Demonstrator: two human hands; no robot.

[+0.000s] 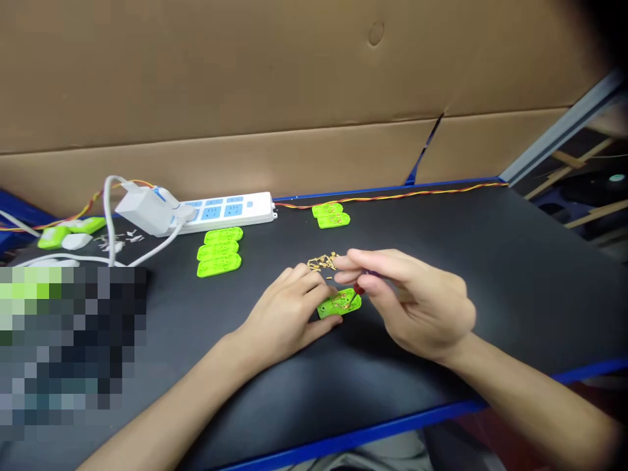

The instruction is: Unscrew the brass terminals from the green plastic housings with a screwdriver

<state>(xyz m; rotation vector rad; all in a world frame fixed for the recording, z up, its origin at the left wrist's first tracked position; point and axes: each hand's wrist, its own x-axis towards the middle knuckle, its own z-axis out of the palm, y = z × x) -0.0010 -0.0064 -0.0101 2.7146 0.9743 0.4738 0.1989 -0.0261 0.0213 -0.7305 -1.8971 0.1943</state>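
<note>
A bright green plastic shell half (324, 307) lies flat on the black table, with small brass-coloured parts inside it. My left hand (289, 304) grips its left end between thumb and fingers. In my right hand (422, 304) is a small screwdriver (360, 288) with a dark red handle, pinched between thumb and fingers. Its tip points down into the right part of the shell, and whether it touches a part is too small to tell. Just beyond the shell lies a loose pile of small brass pieces (321, 262), partly behind my right fingers.
Three green shell halves (219, 264) lie in a column at the left, and two more with brass parts (334, 221) at the back. A white power strip (255, 208) with plugged-in adapters and cables stands behind. Cardboard (294, 78) walls the rear; white-and-green pieces (53, 237) lie far left.
</note>
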